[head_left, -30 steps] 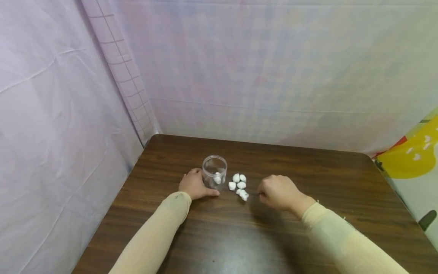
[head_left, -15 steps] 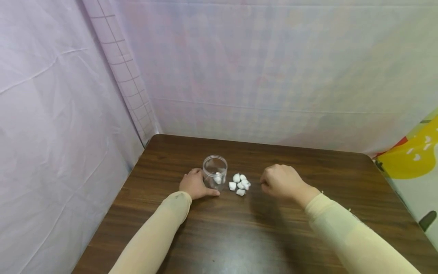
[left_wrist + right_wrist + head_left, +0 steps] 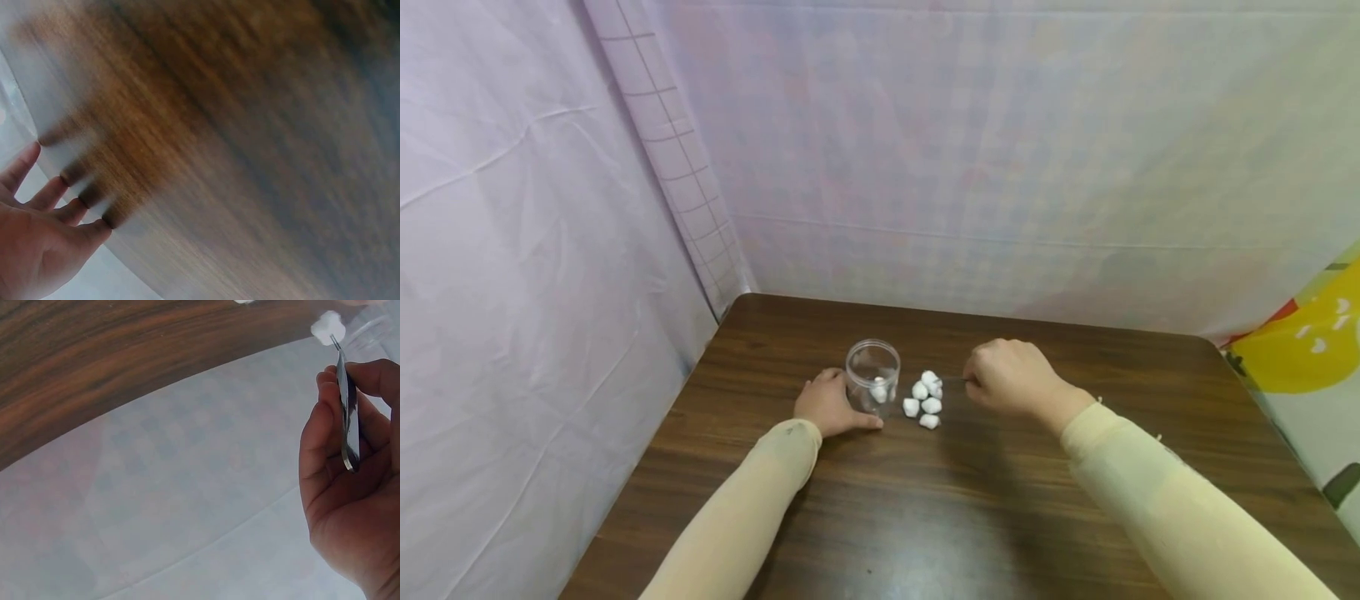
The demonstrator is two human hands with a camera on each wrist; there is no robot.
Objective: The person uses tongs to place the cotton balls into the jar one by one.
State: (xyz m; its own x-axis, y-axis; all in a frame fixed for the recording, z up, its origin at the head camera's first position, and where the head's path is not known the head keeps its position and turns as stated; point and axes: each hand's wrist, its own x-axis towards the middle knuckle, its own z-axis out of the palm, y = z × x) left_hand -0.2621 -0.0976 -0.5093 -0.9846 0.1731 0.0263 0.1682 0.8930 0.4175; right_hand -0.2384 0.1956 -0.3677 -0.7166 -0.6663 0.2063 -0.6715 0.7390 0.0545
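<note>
Brown table (image 3: 880, 508) | curtain (image 3: 985, 158) behind | jar (image 3: 872, 379) between left hand (image 3: 833, 407) and white balls (image 3: 932, 405)

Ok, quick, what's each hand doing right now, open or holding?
Left hand: open, spread beside the clear jar.
Right hand: closed, holding tweezers, tips at a white puff.

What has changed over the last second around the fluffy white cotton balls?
The right hand, gripping slim silver metal tweezers, has moved away from the person. The white cotton ball at their tips has gone from the near end of the other balls to the far end; I can't tell whether it's been let go. The left hand, beside the clear cylindrical jar, and other balls stayed put.
</note>
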